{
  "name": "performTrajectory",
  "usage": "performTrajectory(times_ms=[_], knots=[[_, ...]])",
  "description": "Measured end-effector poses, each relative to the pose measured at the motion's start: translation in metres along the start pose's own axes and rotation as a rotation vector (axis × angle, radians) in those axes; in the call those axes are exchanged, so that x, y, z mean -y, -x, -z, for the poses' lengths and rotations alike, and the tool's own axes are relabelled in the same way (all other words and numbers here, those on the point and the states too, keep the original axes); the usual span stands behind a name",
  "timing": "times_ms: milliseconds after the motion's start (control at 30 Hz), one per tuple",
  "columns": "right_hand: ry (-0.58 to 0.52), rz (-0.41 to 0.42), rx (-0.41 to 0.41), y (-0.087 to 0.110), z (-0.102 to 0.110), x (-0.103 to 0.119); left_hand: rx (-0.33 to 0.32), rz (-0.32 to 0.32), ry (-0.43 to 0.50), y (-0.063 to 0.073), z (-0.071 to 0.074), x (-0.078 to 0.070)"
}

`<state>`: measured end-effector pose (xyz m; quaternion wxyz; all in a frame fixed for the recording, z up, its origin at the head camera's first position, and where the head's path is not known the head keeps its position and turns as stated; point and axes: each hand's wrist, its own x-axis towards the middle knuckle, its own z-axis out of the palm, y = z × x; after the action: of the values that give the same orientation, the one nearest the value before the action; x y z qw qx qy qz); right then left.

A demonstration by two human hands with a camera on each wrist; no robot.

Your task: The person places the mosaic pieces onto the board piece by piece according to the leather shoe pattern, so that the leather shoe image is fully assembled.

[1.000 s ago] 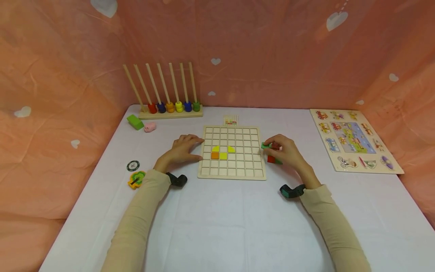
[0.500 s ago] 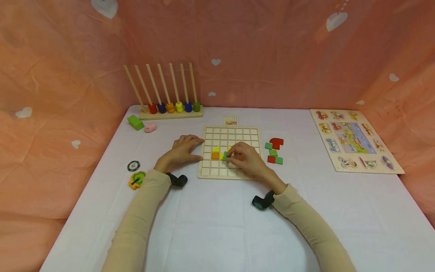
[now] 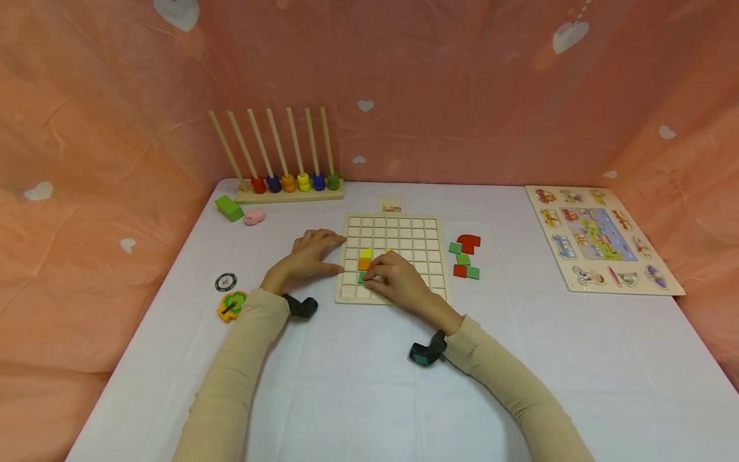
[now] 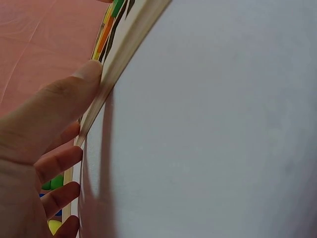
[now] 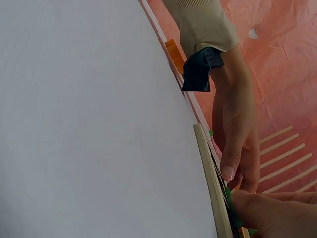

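A wooden grid board lies on the white-covered table. My left hand rests at its left edge, thumb and fingertips touching the rim, fingers loosely spread. My right hand reaches over the board and pinches a green square tile at a cell just below an orange square tile. Above the orange one sits a yellow tile with a slanted side. Another yellow tile is mostly hidden behind the right hand. In the right wrist view, the right fingertips meet the green tile.
Right of the board lie loose red tiles and green tiles. A small pattern card stands behind it. Farther out are a peg stacker, a green block, a pink pig, a chip, a tree piece and a picture puzzle.
My right hand has picked up a green tile from the right of the board and carried it left to the cell below the orange tile. The left hand stays at the rim.
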<state>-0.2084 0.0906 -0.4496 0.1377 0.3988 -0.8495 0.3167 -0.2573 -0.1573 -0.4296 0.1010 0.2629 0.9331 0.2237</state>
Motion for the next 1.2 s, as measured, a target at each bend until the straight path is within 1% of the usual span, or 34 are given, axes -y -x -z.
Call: performTrajectory(times_ms=[100,233,467,533,633,733,867,1000,1200], knots=[[0.008,0.001,0.019,0.000,0.002,0.001,0.001,0.003,-0.002,0.000,0.000,0.000],[-0.019,-0.007,0.040,0.000,0.002,0.001,0.002,0.004,-0.010,0.000,0.000,0.000],[-0.022,-0.007,0.054,-0.002,0.004,0.002,0.002,0.004,-0.002,0.000,0.001,0.000],[-0.030,-0.027,0.058,-0.004,0.007,0.003,-0.001,0.005,-0.002,0.000,0.001,0.000],[-0.073,-0.093,0.054,-0.006,0.015,0.005,-0.007,0.006,0.000,0.000,0.001,0.000],[-0.128,-0.143,0.024,-0.006,0.026,0.004,-0.009,0.009,0.005,0.001,0.001,-0.001],[-0.149,-0.129,-0.039,-0.002,0.043,-0.006,-0.006,0.010,0.002,0.001,0.002,-0.002],[-0.122,-0.117,-0.102,0.011,0.062,-0.022,-0.005,0.012,0.006,0.000,0.001,-0.002],[-0.049,-0.151,-0.184,0.037,0.091,-0.041,-0.010,0.014,0.007,-0.001,-0.001,0.001]])
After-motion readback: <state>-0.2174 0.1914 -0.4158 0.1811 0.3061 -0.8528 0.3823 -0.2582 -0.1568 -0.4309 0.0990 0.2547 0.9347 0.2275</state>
